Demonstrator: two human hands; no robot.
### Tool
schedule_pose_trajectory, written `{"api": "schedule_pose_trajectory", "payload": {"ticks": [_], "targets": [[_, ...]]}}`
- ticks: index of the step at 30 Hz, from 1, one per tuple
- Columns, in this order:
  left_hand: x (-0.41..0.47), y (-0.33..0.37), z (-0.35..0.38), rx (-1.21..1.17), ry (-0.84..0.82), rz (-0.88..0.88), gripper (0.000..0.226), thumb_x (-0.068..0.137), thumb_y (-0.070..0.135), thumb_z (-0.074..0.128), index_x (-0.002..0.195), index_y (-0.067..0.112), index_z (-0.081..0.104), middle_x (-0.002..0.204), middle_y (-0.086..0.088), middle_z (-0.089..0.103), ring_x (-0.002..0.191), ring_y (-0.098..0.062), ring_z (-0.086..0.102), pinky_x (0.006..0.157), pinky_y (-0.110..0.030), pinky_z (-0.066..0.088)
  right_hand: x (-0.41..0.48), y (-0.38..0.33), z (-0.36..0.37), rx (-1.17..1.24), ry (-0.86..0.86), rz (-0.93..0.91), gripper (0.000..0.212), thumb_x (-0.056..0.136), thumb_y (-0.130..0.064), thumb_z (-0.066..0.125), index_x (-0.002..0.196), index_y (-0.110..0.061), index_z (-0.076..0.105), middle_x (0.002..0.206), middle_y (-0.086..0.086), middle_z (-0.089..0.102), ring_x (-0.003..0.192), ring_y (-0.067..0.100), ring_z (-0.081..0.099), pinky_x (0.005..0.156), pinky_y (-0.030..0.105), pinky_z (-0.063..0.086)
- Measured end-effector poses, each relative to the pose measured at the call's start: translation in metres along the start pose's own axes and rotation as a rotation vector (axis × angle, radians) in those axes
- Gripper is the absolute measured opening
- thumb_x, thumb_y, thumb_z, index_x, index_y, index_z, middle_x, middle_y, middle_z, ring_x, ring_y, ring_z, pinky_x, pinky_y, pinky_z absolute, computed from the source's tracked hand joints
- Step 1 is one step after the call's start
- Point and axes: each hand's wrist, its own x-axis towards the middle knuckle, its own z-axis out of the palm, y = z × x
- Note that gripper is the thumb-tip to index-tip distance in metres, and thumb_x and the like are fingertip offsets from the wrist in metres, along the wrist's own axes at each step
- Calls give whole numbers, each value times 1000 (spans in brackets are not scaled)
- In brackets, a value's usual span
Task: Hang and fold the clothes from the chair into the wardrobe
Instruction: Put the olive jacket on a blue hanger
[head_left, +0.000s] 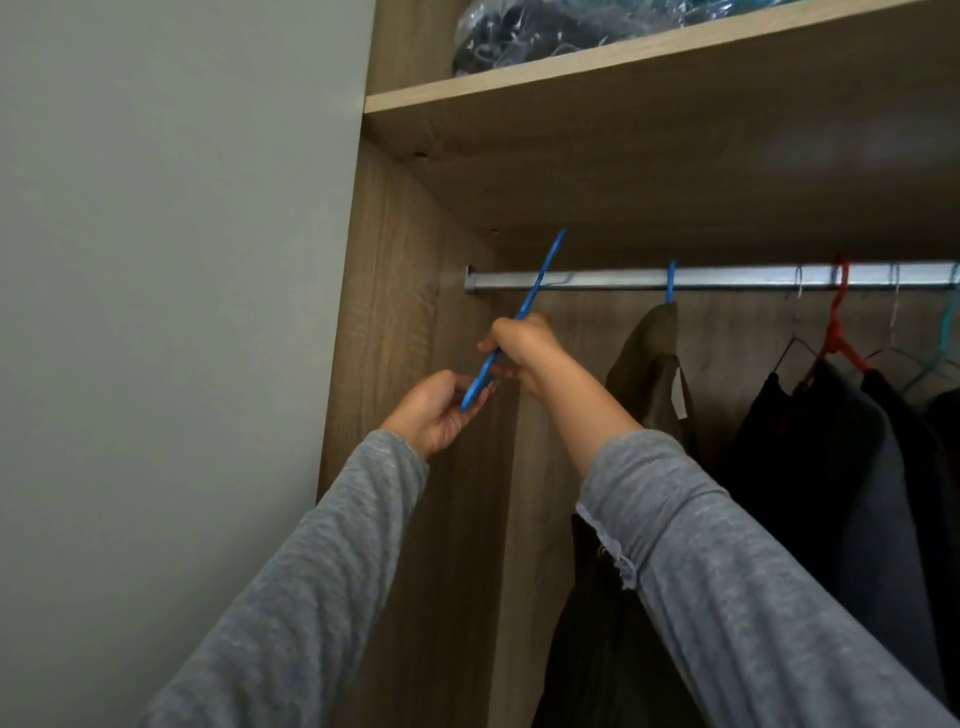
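An empty blue plastic hanger (540, 278) is seen edge-on, tilted, crossing in front of the metal rail (727, 277) near its left end. My right hand (522, 351) grips the hanger around its middle. My left hand (439, 410) holds its lower end between the fingertips. An olive-green garment (654, 374) hangs on another blue hanger (671, 283) just to the right of my right arm. The chair is out of view.
Dark clothes (831, 441) hang further right on a red hanger (837, 322) and wire hangers. A wooden shelf (571, 78) above the rail carries a plastic bag (545, 31) of dark items. The wardrobe's side panel (395, 312) and a grey wall (182, 260) stand at left.
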Motion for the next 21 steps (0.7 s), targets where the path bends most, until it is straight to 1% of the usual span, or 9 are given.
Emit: {"api": "schedule_pose_trajectory", "payload": {"ticks": [1,3,5,7,9,12,17,19,21], "targets": [[0,-2,-1,36,-8,-1,30,90,-12,24,84,-9,54,78,-20,57,42,-13,62,44,-15,50,-4,0,-4,-26,-15,11,40,80,10,51,119,3,47,74,8,53,56,12,50,46,26,44],[-3,-7,-6,115,-15,-18,26,89,-13,29,87,-9,55,69,-16,63,44,-11,63,44,-16,51,-13,2,-12,-94,-45,38,27,78,11,53,103,1,54,84,12,55,60,13,50,53,29,45],[-11,-12,-11,166,-20,-58,23,90,-13,32,88,-7,55,58,-13,65,45,-11,63,44,-17,52,-24,6,-19,-151,-61,60,27,78,9,54,102,-3,56,89,12,56,61,14,50,56,28,45],[-22,-17,-14,196,-21,-96,22,91,-14,33,88,-7,54,58,-13,65,45,-12,64,44,-19,53,-39,10,-27,-199,-93,85,20,79,4,52,96,-5,57,83,10,56,61,14,51,56,26,44],[-35,-22,-18,208,-26,-139,22,91,-15,32,86,-8,53,67,-17,64,46,-13,65,44,-20,53,-51,13,-33,-231,-134,131,10,82,-1,49,82,-8,56,72,6,56,59,13,52,56,25,41],[-63,-27,-26,265,-35,-216,23,92,-14,33,83,-7,54,59,-14,66,47,-14,66,46,-22,54,-71,17,-36,-257,-155,200,12,86,-7,45,79,-12,53,55,-3,62,59,10,54,53,22,36],[-109,-27,-30,404,-33,-267,22,90,-12,38,84,-1,55,65,-10,66,50,-12,66,50,-23,55,-116,16,-30,-216,-150,233,14,88,-2,43,81,-7,55,70,2,57,59,10,50,54,23,38],[-133,-26,-30,428,-46,-284,18,91,-9,40,92,0,55,76,-12,65,59,-15,67,51,-24,55,-138,16,-27,-183,-105,233,17,91,0,40,85,-6,54,69,3,55,59,10,50,53,23,39],[-163,-26,-29,445,-55,-274,15,92,-6,40,93,0,53,82,-13,61,71,-19,63,55,-26,56,-161,18,-23,-128,-29,227,24,95,0,35,77,-7,50,68,4,52,56,11,50,49,23,41]]}}
